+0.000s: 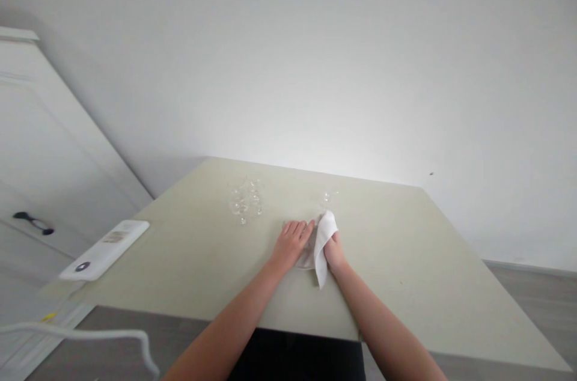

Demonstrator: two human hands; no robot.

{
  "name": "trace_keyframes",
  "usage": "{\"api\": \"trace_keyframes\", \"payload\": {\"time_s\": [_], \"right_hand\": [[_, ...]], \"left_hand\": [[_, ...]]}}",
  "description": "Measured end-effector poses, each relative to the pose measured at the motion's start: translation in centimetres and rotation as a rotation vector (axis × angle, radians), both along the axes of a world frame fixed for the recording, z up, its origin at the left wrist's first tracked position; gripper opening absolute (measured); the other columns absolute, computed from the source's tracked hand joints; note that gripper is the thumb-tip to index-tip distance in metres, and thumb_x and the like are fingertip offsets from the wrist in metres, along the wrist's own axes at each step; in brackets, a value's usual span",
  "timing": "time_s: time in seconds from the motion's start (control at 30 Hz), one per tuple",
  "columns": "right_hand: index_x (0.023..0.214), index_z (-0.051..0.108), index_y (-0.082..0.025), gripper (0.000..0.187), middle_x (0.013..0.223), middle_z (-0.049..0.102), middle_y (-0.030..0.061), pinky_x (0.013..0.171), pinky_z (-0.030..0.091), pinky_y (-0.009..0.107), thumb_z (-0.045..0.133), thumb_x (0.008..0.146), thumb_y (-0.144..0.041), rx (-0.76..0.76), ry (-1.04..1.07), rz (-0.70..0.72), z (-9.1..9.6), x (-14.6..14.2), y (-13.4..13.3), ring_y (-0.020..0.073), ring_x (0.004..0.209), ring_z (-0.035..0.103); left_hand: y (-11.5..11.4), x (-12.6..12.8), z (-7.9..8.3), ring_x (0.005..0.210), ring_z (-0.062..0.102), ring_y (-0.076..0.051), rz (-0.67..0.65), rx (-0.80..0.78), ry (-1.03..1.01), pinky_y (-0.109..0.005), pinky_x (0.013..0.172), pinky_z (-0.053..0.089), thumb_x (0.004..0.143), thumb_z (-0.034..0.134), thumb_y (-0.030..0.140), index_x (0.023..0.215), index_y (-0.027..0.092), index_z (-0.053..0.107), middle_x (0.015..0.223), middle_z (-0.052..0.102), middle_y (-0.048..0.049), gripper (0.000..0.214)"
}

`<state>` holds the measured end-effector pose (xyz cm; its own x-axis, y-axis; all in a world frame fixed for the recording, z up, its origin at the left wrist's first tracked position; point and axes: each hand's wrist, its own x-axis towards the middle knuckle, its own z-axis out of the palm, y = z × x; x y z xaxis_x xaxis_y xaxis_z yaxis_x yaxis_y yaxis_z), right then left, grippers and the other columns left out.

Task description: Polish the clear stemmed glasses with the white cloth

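Near the middle of the table, a clear, glass-like vessel (306, 258) lies between my hands; its full shape is hidden. My left hand (291, 244) rests over its left side with the fingers curved round it. A white cloth (322, 243) is gripped in my right hand (333, 252), pressed against the vessel's right side. One corner of the cloth hangs toward me, and most of the right fingers are covered by it. Just beyond the hands stands another small transparent piece (327, 196), too faint to name.
A cluster of several clear glass-like items (246, 199) stands on the pale table (180, 261) left of my hands. At the left edge lies a white flat device (106, 249) with a cable. A white cabinet (49, 146) stands left; a wall (315, 68) lies behind.
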<state>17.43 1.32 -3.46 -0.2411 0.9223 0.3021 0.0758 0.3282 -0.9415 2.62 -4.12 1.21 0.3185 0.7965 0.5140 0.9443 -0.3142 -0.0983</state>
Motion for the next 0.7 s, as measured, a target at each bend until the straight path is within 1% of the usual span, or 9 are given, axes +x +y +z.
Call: {"api": "trace_keyframes", "payload": {"time_s": [0.1, 0.17, 0.23, 0.37, 0.43, 0.5, 0.57, 0.63, 0.7], "right_hand": [[0.103, 0.062, -0.027, 0.023, 0.088, 0.069, 0.0068, 0.073, 0.056, 0.04, 0.052, 0.087, -0.041, -0.099, 0.104, -0.09, 0.7, -0.2, -0.3, 0.0307, 0.091, 0.066], [0.099, 0.062, -0.023, 0.021, 0.089, 0.069, 0.007, 0.075, 0.055, 0.039, 0.055, 0.084, -0.034, -0.115, 0.09, -0.023, 1.4, -0.1, -0.6, 0.0292, 0.088, 0.065], [0.1, 0.06, -0.021, 0.024, 0.089, 0.067, 0.0061, 0.078, 0.053, 0.037, 0.059, 0.077, -0.029, -0.022, 0.037, 0.07, 2.3, 0.1, -0.9, 0.0268, 0.087, 0.063], [0.103, 0.056, -0.021, 0.038, 0.098, 0.061, 0.0062, 0.084, 0.048, 0.035, 0.068, 0.067, -0.023, 0.294, -0.155, 0.174, 4.0, 0.9, -1.7, 0.0235, 0.091, 0.058], [0.107, 0.056, -0.021, 0.044, 0.105, 0.059, 0.0079, 0.087, 0.047, 0.035, 0.07, 0.065, -0.021, 0.372, -0.205, 0.209, 4.4, 1.1, -2.0, 0.0242, 0.098, 0.057], [0.109, 0.055, -0.021, 0.045, 0.103, 0.06, 0.0074, 0.086, 0.048, 0.035, 0.068, 0.066, -0.02, 0.348, -0.182, 0.193, 4.3, 1.0, -2.0, 0.0238, 0.096, 0.057], [0.106, 0.055, -0.021, 0.037, 0.095, 0.062, 0.0058, 0.081, 0.049, 0.035, 0.062, 0.07, -0.02, 0.233, -0.105, 0.122, 3.9, 0.7, -1.7, 0.0227, 0.088, 0.059], [0.098, 0.058, -0.021, 0.023, 0.089, 0.064, 0.0051, 0.077, 0.051, 0.035, 0.053, 0.076, -0.02, 0.105, -0.034, 0.068, 3.3, 0.3, -1.3, 0.0226, 0.084, 0.059], [0.087, 0.061, -0.021, 0.016, 0.085, 0.066, 0.0047, 0.077, 0.051, 0.036, 0.047, 0.08, -0.019, 0.047, -0.034, 0.093, 2.9, 0.1, -1.0, 0.0232, 0.083, 0.06]], "left_hand": [[0.1, 0.0, -0.4, 0.103, 0.056, -0.024, -0.014, -0.008, -0.004, -0.041, 0.094, 0.041, 0.091, 0.041, 0.009, 0.141, 0.018, 0.039, 0.115, 0.06, -0.012, 0.052], [0.2, 0.0, -0.7, 0.098, 0.058, -0.024, 0.01, -0.068, -0.012, -0.039, 0.087, 0.045, 0.089, 0.044, 0.009, 0.139, 0.016, 0.041, 0.109, 0.062, -0.0118, 0.051], [0.3, -0.1, -0.9, 0.094, 0.061, -0.024, 0.058, -0.143, -0.021, -0.037, 0.082, 0.046, 0.089, 0.047, 0.012, 0.136, 0.016, 0.045, 0.106, 0.063, -0.0118, 0.047], [0.4, -0.5, -0.8, 0.082, 0.064, -0.02, 0.139, -0.286, -0.049, -0.031, 0.074, 0.045, 0.091, 0.049, 0.017, 0.127, 0.018, 0.052, 0.098, 0.067, -0.0084, 0.035], [0.4, -0.7, -0.6, 0.08, 0.064, -0.02, 0.133, -0.294, -0.042, -0.031, 0.073, 0.045, 0.092, 0.05, 0.018, 0.121, 0.018, 0.055, 0.092, 0.068, -0.0073, 0.03], [0.4, -0.7, -0.2, 0.085, 0.063, -0.022, 0.107, -0.221, -0.023, -0.034, 0.076, 0.045, 0.092, 0.05, 0.018, 0.119, 0.017, 0.056, 0.092, 0.067, -0.0083, 0.028], [0.3, -0.6, 0.1, 0.091, 0.06, -0.024, 0.082, -0.122, -0.009, -0.037, 0.08, 0.045, 0.093, 0.049, 0.018, 0.121, 0.017, 0.055, 0.096, 0.065, -0.0094, 0.029], [0.1, -0.5, 0.3, 0.094, 0.058, -0.024, 0.064, -0.063, 0.007, -0.039, 0.083, 0.044, 0.093, 0.049, 0.018, 0.119, 0.018, 0.055, 0.098, 0.063, -0.0092, 0.027], [0.1, -0.5, 0.4, 0.094, 0.057, -0.024, 0.058, -0.058, 0.033, -0.039, 0.083, 0.043, 0.093, 0.048, 0.017, 0.113, 0.019, 0.057, 0.097, 0.062, -0.0085, 0.021]]}}
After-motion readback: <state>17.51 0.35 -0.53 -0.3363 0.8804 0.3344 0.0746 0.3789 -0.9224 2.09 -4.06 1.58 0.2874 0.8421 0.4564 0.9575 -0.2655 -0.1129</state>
